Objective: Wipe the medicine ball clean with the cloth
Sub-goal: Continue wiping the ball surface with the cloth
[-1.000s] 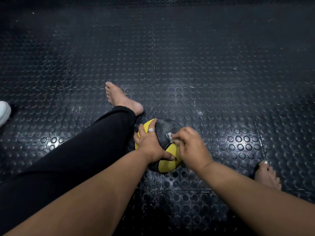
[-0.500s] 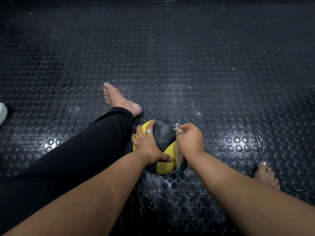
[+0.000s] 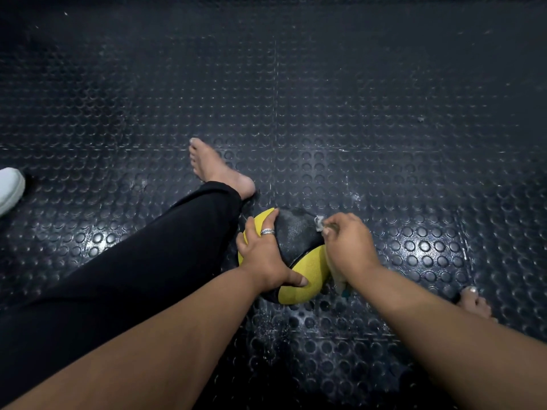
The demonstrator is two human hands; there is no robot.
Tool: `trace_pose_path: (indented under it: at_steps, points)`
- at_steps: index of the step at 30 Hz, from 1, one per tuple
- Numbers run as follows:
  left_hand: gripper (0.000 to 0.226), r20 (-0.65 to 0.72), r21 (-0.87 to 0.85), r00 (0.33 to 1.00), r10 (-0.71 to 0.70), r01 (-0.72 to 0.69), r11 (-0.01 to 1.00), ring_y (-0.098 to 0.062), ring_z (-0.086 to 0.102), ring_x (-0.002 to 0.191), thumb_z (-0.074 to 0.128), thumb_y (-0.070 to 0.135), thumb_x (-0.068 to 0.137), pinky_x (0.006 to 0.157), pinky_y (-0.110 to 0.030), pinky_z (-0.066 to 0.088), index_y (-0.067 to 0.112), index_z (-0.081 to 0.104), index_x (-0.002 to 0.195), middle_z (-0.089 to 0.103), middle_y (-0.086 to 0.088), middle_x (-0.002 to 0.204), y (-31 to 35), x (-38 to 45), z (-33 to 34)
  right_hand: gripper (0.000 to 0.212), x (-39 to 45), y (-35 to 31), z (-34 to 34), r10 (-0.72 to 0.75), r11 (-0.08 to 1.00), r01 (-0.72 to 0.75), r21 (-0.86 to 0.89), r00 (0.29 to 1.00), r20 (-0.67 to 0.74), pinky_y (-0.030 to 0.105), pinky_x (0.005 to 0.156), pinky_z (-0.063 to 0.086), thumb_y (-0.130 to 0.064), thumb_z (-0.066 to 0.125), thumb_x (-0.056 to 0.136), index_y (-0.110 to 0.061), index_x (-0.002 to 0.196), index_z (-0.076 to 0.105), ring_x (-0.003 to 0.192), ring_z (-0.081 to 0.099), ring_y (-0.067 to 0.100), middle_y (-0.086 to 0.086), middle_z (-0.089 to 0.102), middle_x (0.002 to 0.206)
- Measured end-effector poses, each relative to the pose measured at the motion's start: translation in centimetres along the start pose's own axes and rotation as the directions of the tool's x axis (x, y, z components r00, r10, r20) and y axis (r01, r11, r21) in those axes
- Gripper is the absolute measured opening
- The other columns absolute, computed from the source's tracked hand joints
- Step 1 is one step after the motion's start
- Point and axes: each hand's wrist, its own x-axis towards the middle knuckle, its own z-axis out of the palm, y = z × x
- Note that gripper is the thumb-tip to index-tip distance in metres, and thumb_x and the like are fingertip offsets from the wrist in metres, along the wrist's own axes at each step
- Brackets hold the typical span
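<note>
Bare forearms, no sleeves. A silver banded ring (image 3: 267, 231) on one finger of the left hand (image 3: 264, 255); nothing worn on the right hand (image 3: 349, 247). Black close-fitting trousers (image 3: 124, 276) down to the ankle. Bare feet, the left foot (image 3: 217, 168) and right foot (image 3: 473, 301) with pale-painted toenails.

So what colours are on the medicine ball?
Yellow and black panels on the medicine ball, clearest in the head view.
</note>
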Motion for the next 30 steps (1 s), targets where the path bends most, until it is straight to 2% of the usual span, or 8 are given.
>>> trace_pose_path:
  at_steps: [2, 4, 9, 13, 15, 21, 27, 30]
  points:
    - [0.138, 0.002, 0.004, 1.000, 0.004, -0.004, 1.000, -0.036, -0.011, 0.146, 0.095, 0.035, 0.054, 0.118, -0.048, 0.015, 0.047, -0.004, 0.150, -0.023, -0.002, 0.158, 0.0, -0.2, 0.3, 0.020, 1.4, 0.2, -0.3, 0.104, 0.994, -0.105, 0.012, 0.993, 0.048, 0.018, 0.067, 0.035, -0.005, 0.052, 0.092, -0.008, 0.107, 0.065, 0.081, 0.051, 0.015, 0.010, 0.065, 0.105]
    - [0.139, 0.003, 0.010, 1.000, -0.004, 0.004, 1.000, -0.036, -0.011, 0.146, 0.095, 0.036, 0.053, 0.119, -0.048, 0.016, 0.047, -0.005, 0.149, -0.023, -0.003, 0.158, 0.0, 0.0, 0.0, 0.019, 1.7, -0.2, -0.3, 0.109, 0.994, -0.111, 0.026, 0.992, 0.056, 0.018, 0.070, 0.035, -0.006, 0.053, 0.092, -0.008, 0.106, 0.065, 0.082, 0.051, 0.014, 0.011, 0.066, 0.106]
    - [0.140, 0.008, 0.006, 1.000, -0.015, 0.014, 1.000, -0.034, -0.010, 0.147, 0.095, 0.036, 0.053, 0.119, -0.045, 0.017, 0.046, -0.006, 0.150, -0.023, -0.002, 0.158, 0.2, 0.1, -0.1, 0.016, -1.7, -1.7, 0.7, -0.152, 0.988, 0.152, 0.026, 0.988, -0.015, 0.008, 0.065, 0.027, -0.004, 0.054, 0.090, -0.008, 0.100, 0.066, 0.085, 0.044, 0.008, -0.002, 0.050, 0.096]
    - [0.139, 0.006, 0.028, 1.000, -0.020, 0.020, 0.999, -0.037, -0.014, 0.146, 0.094, 0.037, 0.056, 0.119, -0.044, 0.012, 0.046, -0.008, 0.150, -0.025, -0.003, 0.157, 0.9, -0.2, 0.4, 0.019, 2.0, -1.2, 0.6, 0.036, 0.999, -0.035, 0.029, 0.999, -0.012, 0.018, 0.073, 0.034, -0.005, 0.051, 0.090, -0.009, 0.103, 0.065, 0.089, 0.054, 0.020, 0.009, 0.062, 0.106]
    - [0.140, 0.011, 0.036, 0.999, -0.030, 0.030, 0.999, -0.038, -0.015, 0.146, 0.094, 0.037, 0.056, 0.119, -0.044, 0.011, 0.045, -0.010, 0.150, -0.025, -0.003, 0.157, 1.0, -0.3, 0.4, 0.016, 3.1, -1.1, 0.5, 0.092, 0.995, -0.093, 0.024, 0.995, 0.038, 0.023, 0.070, 0.039, -0.007, 0.053, 0.090, -0.010, 0.101, 0.065, 0.085, 0.058, 0.024, 0.012, 0.067, 0.102]
    - [0.141, -0.008, 0.015, 0.999, -0.036, 0.036, 0.999, -0.035, -0.018, 0.146, 0.094, 0.036, 0.055, 0.119, -0.045, 0.014, 0.048, -0.010, 0.149, -0.027, 0.001, 0.156, 0.8, -0.5, 1.0, 0.014, -1.3, -0.8, 0.5, -0.043, 0.998, 0.044, 0.035, 0.998, -0.050, 0.018, 0.076, 0.034, -0.008, 0.053, 0.092, -0.009, 0.101, 0.064, 0.087, 0.049, 0.013, 0.000, 0.053, 0.097]
    - [0.139, -0.038, 0.034, 0.998, -0.041, 0.042, 0.999, -0.032, -0.021, 0.145, 0.094, 0.035, 0.056, 0.113, -0.058, 0.029, 0.055, -0.011, 0.145, -0.032, 0.007, 0.153, 0.9, -1.5, 2.5, 0.016, 2.0, 0.1, 0.2, 0.172, 0.981, -0.173, 0.086, 0.985, 0.028, 0.020, 0.068, 0.035, -0.009, 0.054, 0.091, -0.008, 0.103, 0.065, 0.084, 0.053, 0.017, 0.009, 0.066, 0.101]
    - [0.140, -0.029, 0.036, 0.999, -0.046, 0.047, 0.998, -0.033, -0.020, 0.146, 0.094, 0.035, 0.055, 0.114, -0.053, 0.026, 0.053, -0.011, 0.146, -0.030, 0.004, 0.154, 1.0, -1.3, 2.0, 0.016, 1.4, -0.2, 0.3, 0.142, 0.986, -0.142, 0.088, 0.990, 0.011, 0.019, 0.070, 0.034, -0.009, 0.053, 0.092, -0.007, 0.104, 0.064, 0.086, 0.055, 0.018, 0.008, 0.064, 0.101]
